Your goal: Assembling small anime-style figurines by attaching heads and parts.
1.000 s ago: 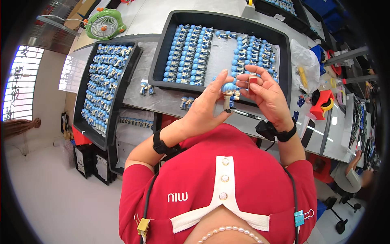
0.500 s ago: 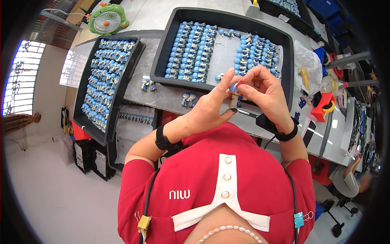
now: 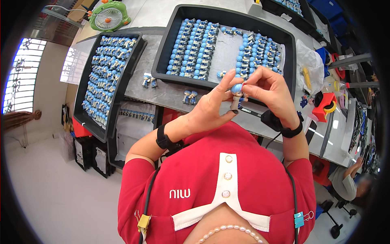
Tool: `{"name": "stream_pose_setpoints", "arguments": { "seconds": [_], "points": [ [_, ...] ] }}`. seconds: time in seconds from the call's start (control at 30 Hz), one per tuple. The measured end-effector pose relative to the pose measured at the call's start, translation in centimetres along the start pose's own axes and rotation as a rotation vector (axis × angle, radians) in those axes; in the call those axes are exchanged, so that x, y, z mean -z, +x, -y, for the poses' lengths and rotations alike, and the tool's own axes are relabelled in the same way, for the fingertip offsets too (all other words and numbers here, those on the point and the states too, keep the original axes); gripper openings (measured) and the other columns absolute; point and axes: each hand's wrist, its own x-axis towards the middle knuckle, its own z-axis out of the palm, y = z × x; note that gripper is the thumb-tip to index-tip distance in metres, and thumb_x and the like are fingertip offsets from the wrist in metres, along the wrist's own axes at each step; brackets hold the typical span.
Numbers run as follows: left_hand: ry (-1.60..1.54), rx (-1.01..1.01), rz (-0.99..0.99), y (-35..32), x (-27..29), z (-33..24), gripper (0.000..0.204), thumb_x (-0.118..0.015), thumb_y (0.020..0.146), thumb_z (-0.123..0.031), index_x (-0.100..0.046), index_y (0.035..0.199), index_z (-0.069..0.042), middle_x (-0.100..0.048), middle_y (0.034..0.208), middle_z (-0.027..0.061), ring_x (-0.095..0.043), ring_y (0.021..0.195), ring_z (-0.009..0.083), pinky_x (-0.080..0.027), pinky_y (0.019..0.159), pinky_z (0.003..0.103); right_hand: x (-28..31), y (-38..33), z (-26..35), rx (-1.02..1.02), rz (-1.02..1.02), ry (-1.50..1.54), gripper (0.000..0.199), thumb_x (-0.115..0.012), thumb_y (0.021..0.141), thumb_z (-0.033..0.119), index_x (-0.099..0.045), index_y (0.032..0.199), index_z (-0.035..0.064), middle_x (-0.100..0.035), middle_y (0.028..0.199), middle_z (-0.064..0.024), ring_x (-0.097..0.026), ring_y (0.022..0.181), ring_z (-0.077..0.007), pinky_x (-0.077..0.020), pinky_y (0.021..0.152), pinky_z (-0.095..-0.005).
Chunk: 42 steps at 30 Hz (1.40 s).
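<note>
Since a second ago both hands have dropped slightly toward the chest, same pinch kept — work on this one piece looks ongoing, not finished. Left hand [image 3: 209,107] holds the small figurine [image 3: 235,95] upright, fingers [image 3: 223,83] closed round its grey body. Right hand [image 3: 270,91] has fingertips pinched on its blue cap — pressing or twisting, cannot tell which. Piece sits above the tabletop [image 3: 170,91] edge, just in front of the big black tray [image 3: 292,49] of finished blue-capped pieces. Second tray [image 3: 122,87] to the left; two loose pairs [image 3: 189,96] on the tabletop between.
</note>
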Motion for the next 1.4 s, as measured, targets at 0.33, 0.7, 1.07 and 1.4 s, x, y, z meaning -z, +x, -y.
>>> {"name": "stream_pose_setpoints", "arguments": {
  "seconds": [0.33, 0.7, 1.07, 1.4],
  "points": [
    [-0.088, 0.074, -0.021, 0.0, -0.2, -0.3, 0.093, -0.063, 0.071, 0.01, -0.008, 0.144, -0.005, -0.043, 0.133, 0.0142, -0.06, 0.105, 0.026, -0.05, 0.09, 0.035, 0.2, -0.1, -0.2, -0.023, 0.024, 0.016, 0.011, -0.067, 0.081, 0.005, -0.057, 0.081, 0.004, -0.06, 0.078, -0.0001, -0.056, 0.074, -0.0047, -0.045, 0.066, -0.0192],
    [-0.274, 0.178, -0.012, -0.3, 0.2, -0.2, 0.102, -0.064, 0.07, 0.015, -0.001, 0.145, -0.011, -0.036, 0.136, 0.0188, -0.053, 0.113, 0.0242, -0.046, 0.095, 0.035, 1.0, 0.5, -1.3, 0.071, -0.107, -0.111, 0.009, -0.066, 0.083, 0.008, -0.057, 0.086, 0.0038, -0.059, 0.079, 0.0009, -0.054, 0.074, -0.0038, -0.0431, 0.068, -0.0195],
    [-0.298, 0.096, -0.117, 0.0, 0.6, 0.1, 0.07, -0.074, 0.066, 0.006, -0.037, 0.125, -0.005, -0.042, 0.132, 0.017, -0.054, 0.112, 0.0201, -0.047, 0.092, 0.031, 0.5, -1.9, -4.5, -0.074, 0.024, 0.289, 0.015, -0.053, 0.093, 0.016, -0.055, 0.103, 0.0044, -0.056, 0.084, 0.0004, -0.052, 0.076, -0.0059, -0.043, 0.07, -0.0194],
    [-0.091, -0.028, -0.2, 0.9, 0.7, 0.1, 0.034, -0.079, 0.061, -0.001, -0.058, 0.087, -0.005, -0.056, 0.116, 0.0199, -0.053, 0.116, 0.0286, -0.05, 0.079, 0.031, -0.4, -2.7, -3.9, -0.189, 0.17, 0.416, 0.019, -0.054, 0.094, 0.026, -0.053, 0.101, 0.0079, -0.053, 0.083, 0.0023, -0.047, 0.068, -0.0042, -0.0376, 0.061, -0.0177]
  ]
}}
